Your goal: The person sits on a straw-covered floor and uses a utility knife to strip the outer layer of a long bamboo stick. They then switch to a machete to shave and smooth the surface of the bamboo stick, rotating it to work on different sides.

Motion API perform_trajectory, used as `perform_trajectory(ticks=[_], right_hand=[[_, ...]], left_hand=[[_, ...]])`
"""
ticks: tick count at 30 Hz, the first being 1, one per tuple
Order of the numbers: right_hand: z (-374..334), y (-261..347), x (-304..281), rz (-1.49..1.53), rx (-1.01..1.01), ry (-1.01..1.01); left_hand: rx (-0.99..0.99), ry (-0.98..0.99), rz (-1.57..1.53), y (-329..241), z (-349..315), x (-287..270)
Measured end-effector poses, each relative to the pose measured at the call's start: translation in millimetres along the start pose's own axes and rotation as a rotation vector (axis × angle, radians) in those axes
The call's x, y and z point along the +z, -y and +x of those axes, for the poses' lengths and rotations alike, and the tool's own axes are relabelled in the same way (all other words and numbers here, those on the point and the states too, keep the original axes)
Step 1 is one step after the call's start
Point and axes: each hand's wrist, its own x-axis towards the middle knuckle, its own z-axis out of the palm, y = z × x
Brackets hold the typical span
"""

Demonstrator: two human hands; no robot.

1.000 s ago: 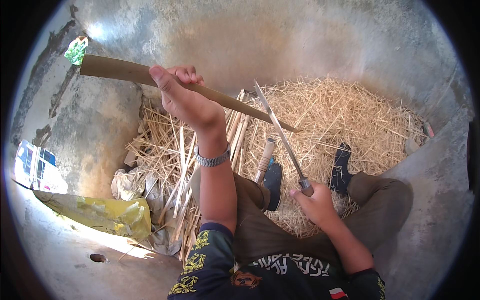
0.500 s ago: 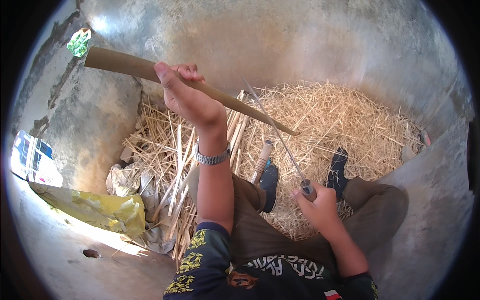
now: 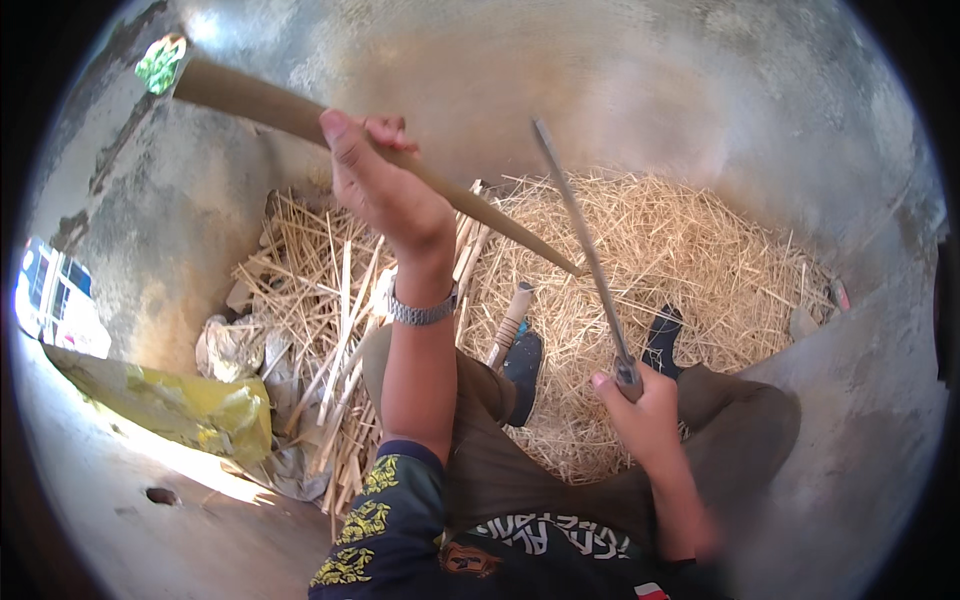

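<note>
My left hand [image 3: 385,195] is raised, wrapped round a long brown bamboo pole [image 3: 255,102], its thumb on the near side and some fingers showing on the far side. The pole slants down from upper left, and its thin far end is over the straw. Closed round a short handle, my right hand [image 3: 645,418] holds a machete [image 3: 580,220] with a long, narrow grey blade. That blade points up and away, just right of the pole's low end and apart from it in the picture.
A straw heap [image 3: 690,240] covers the floor ahead, with split strips [image 3: 335,290] piled at left. A wooden handle [image 3: 512,322] lies beside my dark-shod left foot [image 3: 523,375]. Yellow sheeting [image 3: 215,410] hangs at left. Concrete walls [image 3: 480,70] surround me.
The machete has turned from nearly edge-on to show more of its blade, and its tip has moved right and up. The pole's upper end has risen a little in the left hand.
</note>
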Motion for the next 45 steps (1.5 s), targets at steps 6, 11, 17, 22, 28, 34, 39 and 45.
perform_trajectory(ticks=[6,11,17,22,28,34,39,45], right_hand=[[-15,-36,20,0.045,0.056,0.044],[-10,-39,23,0.034,0.077,0.005],[-17,-37,24,0.294,0.158,0.153],[-14,-42,28,0.148,0.114,0.103],[-21,-35,29,0.205,0.009,0.079],[-18,-36,32,0.222,0.252,0.153],[-20,-27,25,0.303,0.238,0.057],[-22,-38,32,0.301,0.236,0.210]], left_hand=[[-0.030,0.069,-0.070,0,-4,9],[-0.022,0.044,-0.057,0,-4,5],[-0.062,0.046,-0.030,-2,-8,8],[-0.063,0.046,-0.010,-2,-7,8],[-0.053,0.037,-0.007,-4,-9,11],[-0.061,-0.026,0.050,-5,-9,10],[-0.066,-0.016,0.059,-6,-9,10],[-0.072,-0.009,0.057,-7,-11,12]])
